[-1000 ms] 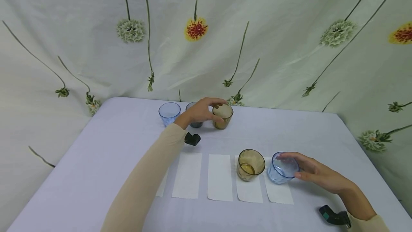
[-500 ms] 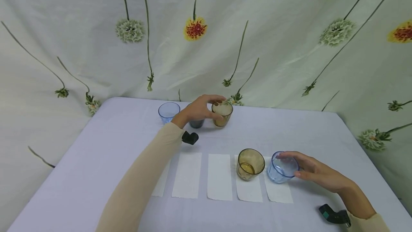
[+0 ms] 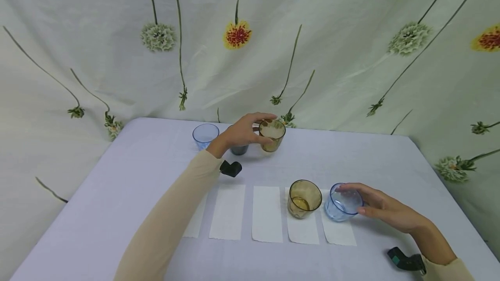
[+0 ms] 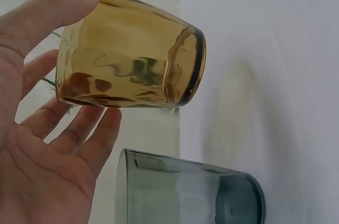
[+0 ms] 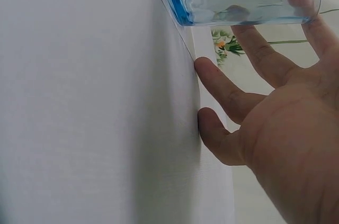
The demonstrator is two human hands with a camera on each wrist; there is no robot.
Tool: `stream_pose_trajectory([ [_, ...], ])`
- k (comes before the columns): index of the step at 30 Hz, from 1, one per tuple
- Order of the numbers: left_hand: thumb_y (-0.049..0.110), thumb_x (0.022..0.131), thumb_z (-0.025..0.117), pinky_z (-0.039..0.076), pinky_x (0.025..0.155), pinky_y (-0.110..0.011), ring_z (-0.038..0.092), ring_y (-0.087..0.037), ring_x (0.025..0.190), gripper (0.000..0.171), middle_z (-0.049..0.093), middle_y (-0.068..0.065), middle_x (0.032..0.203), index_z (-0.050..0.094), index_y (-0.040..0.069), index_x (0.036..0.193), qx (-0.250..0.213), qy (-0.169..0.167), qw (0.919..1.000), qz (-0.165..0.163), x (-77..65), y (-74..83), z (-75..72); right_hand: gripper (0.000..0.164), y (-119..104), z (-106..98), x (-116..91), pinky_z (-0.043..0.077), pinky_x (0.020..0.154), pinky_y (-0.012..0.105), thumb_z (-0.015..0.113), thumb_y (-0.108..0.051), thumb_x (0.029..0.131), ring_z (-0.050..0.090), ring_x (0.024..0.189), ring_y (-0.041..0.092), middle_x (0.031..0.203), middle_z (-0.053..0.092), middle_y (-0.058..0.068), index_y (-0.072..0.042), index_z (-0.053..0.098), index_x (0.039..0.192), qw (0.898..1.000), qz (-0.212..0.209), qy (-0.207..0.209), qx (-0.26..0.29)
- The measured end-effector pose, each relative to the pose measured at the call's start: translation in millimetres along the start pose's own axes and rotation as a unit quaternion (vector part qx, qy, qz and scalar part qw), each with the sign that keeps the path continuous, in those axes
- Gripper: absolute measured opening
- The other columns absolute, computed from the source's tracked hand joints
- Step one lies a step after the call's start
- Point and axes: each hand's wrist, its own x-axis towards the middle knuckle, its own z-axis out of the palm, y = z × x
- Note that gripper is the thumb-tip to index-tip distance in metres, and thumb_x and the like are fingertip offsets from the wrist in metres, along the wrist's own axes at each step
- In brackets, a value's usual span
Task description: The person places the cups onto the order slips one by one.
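At the far side of the table, my left hand [image 3: 243, 132] grips an amber glass tumbler [image 3: 275, 138] between thumb and fingers. In the left wrist view the tumbler [image 4: 132, 54] is raised off the cloth, its shadow falling apart from its base. A grey glass [image 4: 190, 197] stands beside it, partly hidden behind my hand in the head view. Near the right front, my right hand [image 3: 384, 209] holds a blue glass [image 3: 340, 206] by its sides, upright on the rightmost paper strip [image 3: 341, 236]. Another amber glass [image 3: 300, 207] stands upright just left of it.
Another blue glass [image 3: 204, 137] stands at the back left, partly behind my left wrist. Several white paper strips [image 3: 267, 216] lie in a row, the leftmost partly under my sleeve [image 3: 175, 211]. A flowered cloth [image 3: 343, 55] hangs behind the table [image 3: 97, 211].
My left hand has lifted the amber tumbler a little off the table and shifted it slightly right. My right hand and its blue glass have stayed in place.
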Motion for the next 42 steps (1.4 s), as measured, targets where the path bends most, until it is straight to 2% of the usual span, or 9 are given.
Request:
stream_pose_trajectory([
  [4, 0.020, 0.084, 0.082, 0.046, 0.105, -0.049, 0.048, -0.025, 0.131, 0.073, 0.048, -0.007, 0.150, 0.049, 0.017, 0.149, -0.001, 0.004, 1.0000, 0.006, -3.2, 3.2, -1.1, 0.053, -1.0, 0.7, -0.2, 0.022, 0.110, 0.006, 0.044, 0.007, 0.101, 0.030, 0.145, -0.004, 0.157, 0.040, 0.010, -0.007, 0.038, 0.152, 1.000, 0.003, 0.003, 0.000],
  [10, 0.018, 0.084, 0.082, 0.047, 0.105, -0.046, 0.049, -0.026, 0.128, 0.074, 0.048, -0.009, 0.147, 0.048, 0.015, 0.149, 0.002, 0.005, 0.9999, 0.009, -9.1, 4.8, -1.5, 0.053, -0.7, 1.2, -0.4, 0.023, 0.108, 0.005, 0.045, 0.005, 0.101, 0.031, 0.143, -0.007, 0.157, 0.040, 0.006, -0.009, 0.038, 0.152, 1.000, 0.006, 0.003, 0.001],
  [16, 0.021, 0.083, 0.082, 0.049, 0.100, -0.047, 0.049, -0.029, 0.124, 0.072, 0.050, -0.014, 0.142, 0.050, 0.014, 0.148, 0.019, 0.003, 0.9997, 0.011, -16.0, 6.3, -1.6, 0.055, -1.3, 0.2, 0.5, 0.024, 0.110, 0.006, 0.043, 0.009, 0.100, 0.031, 0.145, -0.002, 0.157, 0.039, 0.012, -0.004, 0.035, 0.153, 1.000, -0.022, -0.009, 0.004],
  [21, 0.024, 0.084, 0.082, 0.048, 0.095, -0.047, 0.051, -0.026, 0.121, 0.069, 0.051, -0.011, 0.137, 0.052, 0.019, 0.146, 0.044, 0.003, 0.9989, 0.015, -21.2, 8.9, -1.0, 0.055, -0.4, -0.1, 0.3, 0.023, 0.110, 0.006, 0.043, 0.009, 0.100, 0.030, 0.145, -0.002, 0.157, 0.039, 0.012, -0.004, 0.034, 0.153, 1.000, -0.022, -0.011, 0.007],
  [27, 0.025, 0.082, 0.080, 0.047, 0.097, -0.042, 0.052, -0.024, 0.114, 0.068, 0.049, -0.007, 0.130, 0.054, 0.021, 0.145, 0.072, -0.005, 0.9971, 0.025, -30.7, 15.9, 0.9, 0.055, 1.7, -0.2, 0.6, 0.023, 0.110, 0.006, 0.043, 0.009, 0.100, 0.031, 0.145, -0.003, 0.157, 0.039, 0.011, -0.004, 0.034, 0.153, 1.000, -0.019, -0.014, 0.007],
  [32, 0.023, 0.082, 0.079, 0.047, 0.095, -0.039, 0.051, -0.026, 0.110, 0.070, 0.046, -0.009, 0.130, 0.052, 0.019, 0.147, 0.067, -0.018, 0.9968, 0.038, -38.1, 22.6, 1.9, 0.054, -0.2, -0.2, -0.2, 0.023, 0.110, 0.006, 0.043, 0.009, 0.100, 0.031, 0.145, -0.004, 0.157, 0.039, 0.009, -0.005, 0.035, 0.153, 1.000, -0.013, -0.010, 0.007],
  [38, 0.024, 0.081, 0.079, 0.046, 0.090, -0.039, 0.050, -0.027, 0.114, 0.068, 0.046, -0.010, 0.130, 0.055, 0.018, 0.144, 0.068, -0.016, 0.9960, 0.055, -49.1, 31.3, 4.7, 0.054, -2.7, 0.2, -0.1, 0.022, 0.110, 0.006, 0.043, 0.008, 0.101, 0.031, 0.145, -0.004, 0.156, 0.040, 0.010, -0.005, 0.035, 0.152, 1.000, -0.014, -0.004, 0.004],
  [42, 0.022, 0.079, 0.080, 0.048, 0.092, -0.039, 0.049, -0.025, 0.116, 0.067, 0.046, -0.009, 0.129, 0.057, 0.018, 0.142, 0.061, -0.020, 0.9956, 0.067, -57.8, 34.6, 9.7, 0.053, -3.5, 0.8, 0.5, 0.022, 0.110, 0.006, 0.043, 0.007, 0.101, 0.031, 0.144, -0.004, 0.157, 0.040, 0.010, -0.006, 0.036, 0.152, 1.000, -0.010, -0.005, 0.005],
])
